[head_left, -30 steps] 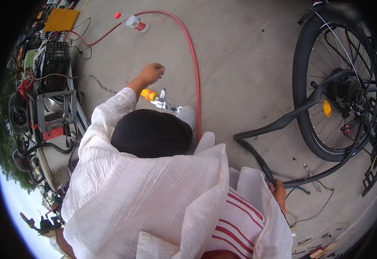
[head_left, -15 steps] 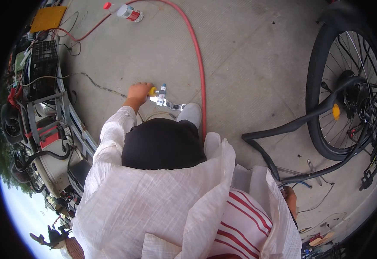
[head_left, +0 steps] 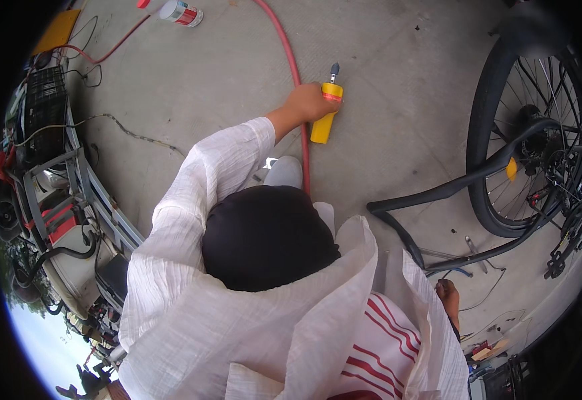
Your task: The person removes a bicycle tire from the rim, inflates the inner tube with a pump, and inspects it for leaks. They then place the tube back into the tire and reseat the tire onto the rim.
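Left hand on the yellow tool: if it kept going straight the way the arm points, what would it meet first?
Beyond the left hand and the yellow tool it grips lies only bare concrete floor. The way looks free to the picture's edge, though depth is hard to judge.

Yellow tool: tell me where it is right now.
In the head view, the yellow tool is upper centre, gripped by the left hand over the concrete floor, just right of the red hose.

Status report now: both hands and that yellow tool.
Left hand gripping yellow tool above the concrete. Right hand low, grip unclear. Red hose runs beside the tool.
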The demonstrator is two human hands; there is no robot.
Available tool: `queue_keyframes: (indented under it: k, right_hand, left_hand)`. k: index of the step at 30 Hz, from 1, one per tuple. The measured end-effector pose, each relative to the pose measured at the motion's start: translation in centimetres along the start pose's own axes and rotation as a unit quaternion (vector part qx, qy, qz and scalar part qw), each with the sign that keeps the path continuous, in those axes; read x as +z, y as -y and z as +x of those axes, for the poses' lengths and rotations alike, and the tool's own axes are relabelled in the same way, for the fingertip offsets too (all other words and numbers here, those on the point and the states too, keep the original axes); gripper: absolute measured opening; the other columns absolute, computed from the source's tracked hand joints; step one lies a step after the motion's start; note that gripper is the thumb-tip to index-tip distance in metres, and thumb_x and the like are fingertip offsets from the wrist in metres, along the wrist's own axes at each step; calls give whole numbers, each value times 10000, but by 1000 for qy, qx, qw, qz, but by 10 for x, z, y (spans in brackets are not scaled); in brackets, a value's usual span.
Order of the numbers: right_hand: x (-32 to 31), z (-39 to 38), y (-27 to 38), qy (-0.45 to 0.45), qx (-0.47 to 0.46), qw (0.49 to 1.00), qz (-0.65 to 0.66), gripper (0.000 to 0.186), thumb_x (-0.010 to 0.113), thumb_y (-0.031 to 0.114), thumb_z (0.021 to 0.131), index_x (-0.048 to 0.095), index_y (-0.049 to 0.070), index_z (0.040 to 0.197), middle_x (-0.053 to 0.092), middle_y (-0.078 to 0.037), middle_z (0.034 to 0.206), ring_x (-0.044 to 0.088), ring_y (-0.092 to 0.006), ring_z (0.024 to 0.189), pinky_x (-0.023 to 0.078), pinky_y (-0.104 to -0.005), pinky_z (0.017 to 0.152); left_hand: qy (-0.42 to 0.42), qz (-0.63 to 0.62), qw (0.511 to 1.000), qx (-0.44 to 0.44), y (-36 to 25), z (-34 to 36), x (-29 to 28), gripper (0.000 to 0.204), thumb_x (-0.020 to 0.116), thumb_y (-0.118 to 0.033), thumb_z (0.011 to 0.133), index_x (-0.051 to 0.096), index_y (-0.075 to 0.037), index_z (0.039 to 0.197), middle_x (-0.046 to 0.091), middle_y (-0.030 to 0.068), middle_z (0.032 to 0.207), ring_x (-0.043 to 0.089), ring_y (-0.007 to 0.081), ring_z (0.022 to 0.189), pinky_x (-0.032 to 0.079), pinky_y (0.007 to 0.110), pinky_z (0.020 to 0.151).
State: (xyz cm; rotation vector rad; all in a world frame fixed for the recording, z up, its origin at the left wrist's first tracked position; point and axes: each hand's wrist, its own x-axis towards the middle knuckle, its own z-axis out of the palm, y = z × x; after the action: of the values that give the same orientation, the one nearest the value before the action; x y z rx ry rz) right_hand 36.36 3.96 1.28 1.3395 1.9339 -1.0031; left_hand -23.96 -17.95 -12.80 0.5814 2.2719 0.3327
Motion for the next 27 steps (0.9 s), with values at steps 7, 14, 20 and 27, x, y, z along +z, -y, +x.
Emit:
queue_keyframes:
  k: [7, 14, 20, 27]
  right_hand:
    - [0, -5, 6, 9, 30, 999, 19, 244, 565, 156, 951, 623, -34, 1093, 686, -178, 924, 653, -245, 822, 504, -331, 772]
    - [23, 7, -61, 38, 72, 981, 175, 278, 550, 191, 969, 619, -43, 1103, 665, -138, 928, 620, -198, 801, 503, -334, 759]
    - [0, 11, -14, 5, 28, 990, 138, 240, 536, 143, 977, 618, -46, 1100, 655, -109, 912, 611, -181, 793, 511, -313, 744]
    - [25, -1, -50, 23, 84, 968, 236, 280, 536, 205, 990, 602, -32, 1124, 651, -90, 871, 593, -162, 767, 488, -293, 705]
  left_hand:
    - [-30, -230, 971, -54, 87, -34, -27, 490, 737, -446, 794, 658, 9, 960, 703, 162, 858, 681, 263, 743, 521, 378, 690]
    - [-104, 101, 989, -34, 241, -158, 1, 718, 885, -286, 598, 516, -19, 1152, 602, 189, 1111, 553, 372, 1081, 455, 437, 914]
    - [-125, 86, 982, -111, 232, -164, 30, 638, 875, -291, 613, 530, -45, 1090, 587, 160, 1076, 547, 355, 1071, 467, 437, 894]
    - [-129, 148, 978, -66, 224, -158, 27, 460, 856, -284, 650, 594, -36, 934, 598, 158, 1002, 553, 364, 1021, 462, 433, 886]
